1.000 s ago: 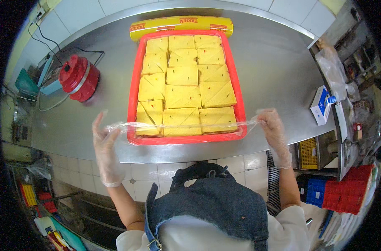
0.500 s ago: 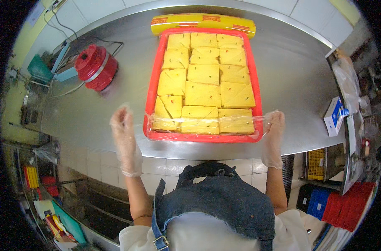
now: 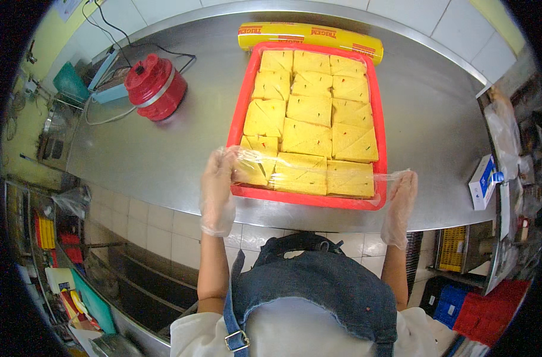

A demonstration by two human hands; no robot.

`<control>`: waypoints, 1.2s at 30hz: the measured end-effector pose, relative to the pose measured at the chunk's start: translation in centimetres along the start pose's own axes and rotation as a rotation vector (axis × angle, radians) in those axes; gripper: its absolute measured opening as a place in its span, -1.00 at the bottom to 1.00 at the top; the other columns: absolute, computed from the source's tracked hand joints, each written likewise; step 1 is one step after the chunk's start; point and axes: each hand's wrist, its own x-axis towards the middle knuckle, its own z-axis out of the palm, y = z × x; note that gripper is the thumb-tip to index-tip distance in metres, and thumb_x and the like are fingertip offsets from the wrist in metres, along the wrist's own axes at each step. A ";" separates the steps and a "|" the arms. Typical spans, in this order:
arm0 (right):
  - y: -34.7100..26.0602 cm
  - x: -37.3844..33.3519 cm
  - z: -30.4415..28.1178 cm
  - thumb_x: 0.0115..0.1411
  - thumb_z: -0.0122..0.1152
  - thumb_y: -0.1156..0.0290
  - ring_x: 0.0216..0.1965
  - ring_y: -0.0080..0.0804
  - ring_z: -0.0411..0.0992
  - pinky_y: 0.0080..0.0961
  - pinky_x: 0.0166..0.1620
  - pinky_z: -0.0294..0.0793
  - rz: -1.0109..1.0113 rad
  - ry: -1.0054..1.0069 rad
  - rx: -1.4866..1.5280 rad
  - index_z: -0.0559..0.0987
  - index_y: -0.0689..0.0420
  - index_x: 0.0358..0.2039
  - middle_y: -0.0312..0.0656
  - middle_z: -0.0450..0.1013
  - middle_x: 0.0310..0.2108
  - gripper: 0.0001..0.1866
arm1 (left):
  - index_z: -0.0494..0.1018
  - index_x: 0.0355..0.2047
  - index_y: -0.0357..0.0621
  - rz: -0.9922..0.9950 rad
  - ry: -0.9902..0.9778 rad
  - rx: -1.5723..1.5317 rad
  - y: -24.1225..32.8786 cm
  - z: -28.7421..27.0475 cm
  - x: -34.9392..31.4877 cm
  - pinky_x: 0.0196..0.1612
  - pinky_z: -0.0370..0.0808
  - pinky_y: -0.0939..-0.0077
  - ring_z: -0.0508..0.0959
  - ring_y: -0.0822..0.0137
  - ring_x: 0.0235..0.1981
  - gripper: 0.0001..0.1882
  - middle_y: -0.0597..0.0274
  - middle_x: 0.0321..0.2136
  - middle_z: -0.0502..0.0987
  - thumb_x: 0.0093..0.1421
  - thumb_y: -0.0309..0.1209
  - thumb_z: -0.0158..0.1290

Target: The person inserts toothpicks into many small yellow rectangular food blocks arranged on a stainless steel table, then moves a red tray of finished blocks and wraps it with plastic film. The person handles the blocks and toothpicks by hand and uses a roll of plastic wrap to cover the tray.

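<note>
A red rectangular tray (image 3: 238, 113) stands on the steel table, filled with rows of yellow square-cut sandwiches (image 3: 306, 134). Some show a diagonal cut and small red or green specks. A strip of clear plastic wrap (image 3: 342, 172) stretches across the tray's near end. My left hand (image 3: 217, 187), in a clear disposable glove, pinches one end of it at the near left corner. At the other end, my right hand (image 3: 400, 205), gloved too, grips the film just outside the near right corner.
A yellow printed roll (image 3: 309, 40) lies behind the tray. At the left sits a round red appliance (image 3: 156, 87) with a black cord and a pale blue piece beside it. A blue and white box (image 3: 483, 181) stands at the table's right edge. Stacked trays (image 3: 485, 312) are below right.
My left hand has moved right, toward the tray's near left corner, now with film between its fingers. The whole view has shifted slightly. My right hand stays by the near right corner.
</note>
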 end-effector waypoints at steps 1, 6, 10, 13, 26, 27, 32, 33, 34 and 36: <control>0.6 0.2 0.1 0.30 -0.22 0.24 -0.45 -0.53 0.17 -0.58 -0.35 0.24 -0.016 0.025 -0.048 0.36 0.21 -0.24 -0.33 0.23 -0.45 -0.71 | 0.38 -0.28 -0.15 -0.006 0.052 -0.040 -0.1 0.0 -0.2 -0.56 0.28 0.64 0.33 0.59 -0.56 -0.85 0.45 -0.50 0.35 0.24 -0.35 -0.11; 3.1 2.0 -0.8 0.29 -0.19 0.24 -0.38 -0.38 0.25 -0.47 -0.26 0.29 -0.166 0.006 -0.301 0.38 0.26 -0.22 -0.14 0.31 -0.42 -0.68 | 0.29 -0.30 -0.08 0.129 0.324 -0.131 -1.0 -0.6 -0.8 -0.51 0.24 0.67 0.24 0.63 -0.54 -0.92 0.46 -0.56 0.24 0.26 -0.38 -0.15; 4.5 3.4 -2.3 0.28 -0.15 0.21 -0.36 -0.27 0.34 -0.38 -0.25 0.32 -0.309 0.087 -0.501 0.41 0.28 -0.19 -0.02 0.41 -0.36 -0.64 | 0.29 -0.30 -0.08 0.273 0.495 -0.036 -1.7 -2.1 0.1 -0.42 0.22 0.65 0.22 0.61 -0.47 -0.92 0.45 -0.54 0.20 0.25 -0.37 -0.14; 5.4 4.3 -3.5 0.26 -0.11 0.20 -0.32 -0.13 0.42 -0.32 -0.26 0.36 -0.127 0.066 -0.529 0.42 0.25 -0.17 0.08 0.44 -0.34 -0.64 | 0.30 -0.30 -0.10 0.280 0.482 0.010 -2.7 -4.1 1.7 -0.36 0.22 0.63 0.23 0.59 -0.43 -0.87 0.43 -0.49 0.25 0.25 -0.32 -0.12; 10.7 4.8 -3.2 0.10 0.01 0.32 -0.33 0.05 0.45 -0.21 -0.33 0.43 -0.287 -0.436 -0.792 0.48 0.13 -0.22 0.09 0.47 -0.39 -0.74 | 0.28 -0.04 -0.24 -0.223 -0.056 -0.345 -10.6 -6.0 3.7 -0.26 0.47 0.47 0.48 0.41 -0.32 -0.65 0.24 -0.30 0.46 0.25 -0.27 -0.16; 11.3 5.3 -3.3 0.09 0.01 0.32 -0.34 0.01 0.46 -0.23 -0.32 0.44 -0.241 -0.487 -0.771 0.49 0.12 -0.22 0.08 0.48 -0.39 -0.74 | 0.29 -0.06 -0.25 -0.222 -0.145 -0.313 -10.3 -5.9 3.5 -0.23 0.47 0.46 0.49 0.41 -0.28 -0.65 0.22 -0.28 0.47 0.25 -0.27 -0.16; 13.3 6.4 -3.6 0.06 0.06 0.30 -0.33 -0.27 0.49 -0.36 -0.28 0.45 -0.076 -0.498 -0.408 0.52 0.14 -0.23 -0.05 0.51 -0.38 -0.72 | 0.36 -0.12 -0.29 -0.173 -0.270 0.155 -8.7 -6.0 3.7 -0.27 0.49 0.53 0.53 0.38 -0.36 -0.67 0.17 -0.29 0.51 0.20 -0.31 -0.07; 13.2 6.3 -3.5 0.07 0.06 0.29 -0.32 -0.33 0.48 -0.39 -0.27 0.45 -0.027 -0.508 -0.278 0.51 0.14 -0.21 -0.09 0.51 -0.36 -0.70 | 0.36 -0.11 -0.29 -0.232 -0.258 0.131 -8.6 -6.0 3.9 -0.28 0.49 0.53 0.53 0.38 -0.37 -0.66 0.16 -0.29 0.51 0.20 -0.31 -0.07; 13.0 5.8 -3.4 0.08 0.06 0.28 -0.32 -0.36 0.48 -0.41 -0.26 0.45 -0.006 -0.500 -0.231 0.50 0.14 -0.18 -0.11 0.51 -0.34 -0.69 | 0.36 -0.10 -0.30 -0.292 -0.246 0.106 -8.6 -6.1 4.1 -0.30 0.49 0.54 0.54 0.38 -0.39 -0.65 0.16 -0.30 0.51 0.19 -0.31 -0.06; 12.2 4.4 -3.1 0.10 0.06 0.25 -0.32 -0.41 0.47 -0.46 -0.25 0.45 0.117 -0.489 0.119 0.46 0.14 -0.12 -0.16 0.49 -0.30 -0.65 | 0.35 -0.08 -0.30 -0.322 -0.257 -0.018 -8.9 -6.3 4.2 -0.27 0.49 0.53 0.53 0.37 -0.36 -0.64 0.16 -0.28 0.51 0.19 -0.31 -0.05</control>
